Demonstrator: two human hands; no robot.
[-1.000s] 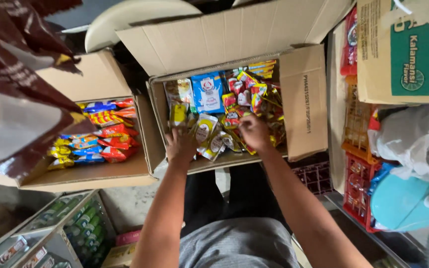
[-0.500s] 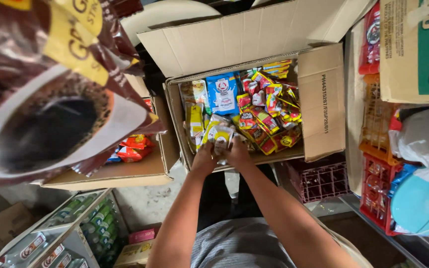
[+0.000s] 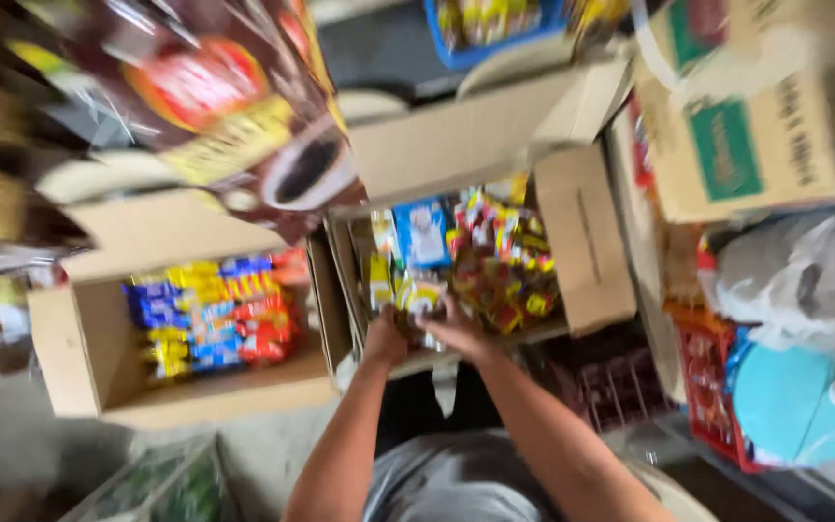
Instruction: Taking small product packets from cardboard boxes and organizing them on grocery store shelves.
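The concrete floor carried two open cardboard boxes set side by side, nearly touching. The left box held rows of blue, yellow and red packets. The middle box, flaps raised, held mixed small sachets in blue, yellow and red. A dark crate stood just beside the middle box, and a red crate beyond it. The view was blurred.
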